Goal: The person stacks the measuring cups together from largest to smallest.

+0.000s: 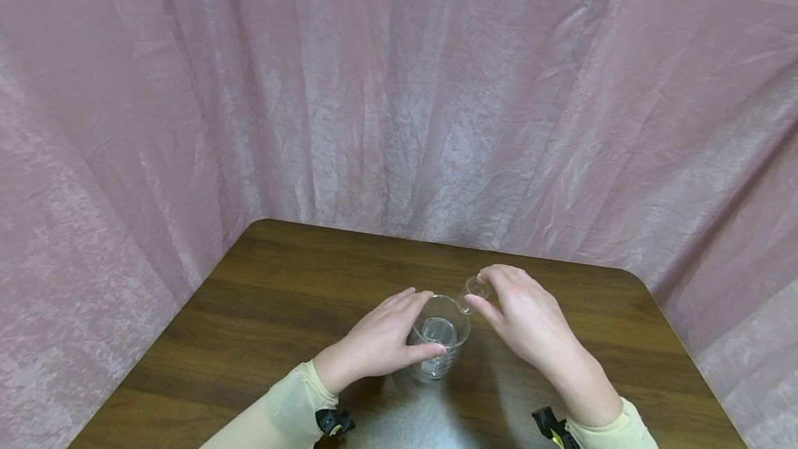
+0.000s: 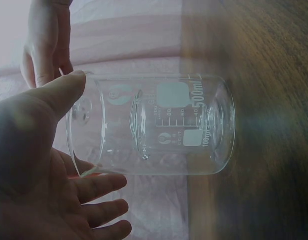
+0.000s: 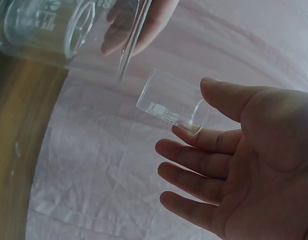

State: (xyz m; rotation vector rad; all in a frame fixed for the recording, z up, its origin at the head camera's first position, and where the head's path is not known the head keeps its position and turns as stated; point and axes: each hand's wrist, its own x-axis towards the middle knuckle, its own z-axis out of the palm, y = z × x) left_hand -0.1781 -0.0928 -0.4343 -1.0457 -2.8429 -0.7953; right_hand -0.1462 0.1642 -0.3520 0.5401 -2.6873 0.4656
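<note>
A large clear glass beaker (image 2: 116,165) marked 500ml stands upright on the table. Inside it sits a smaller beaker (image 2: 168,137) marked 100ml. My left hand (image 1: 383,341) holds the large beaker near its rim, thumb on the near side and fingers round the far side. To the right, my right hand (image 1: 530,314) pinches a tiny glass beaker (image 3: 166,102) by its rim between thumb and index finger. The other right fingers are extended. In the head view this tiny beaker is up off the table, beside the large beaker's rim.
The brown wood-grain table (image 1: 299,276) has rounded far corners. Pink velvety curtains (image 1: 399,102) hang behind it and along both sides. Black straps (image 1: 334,423) are worn at both wrists over pale sleeves.
</note>
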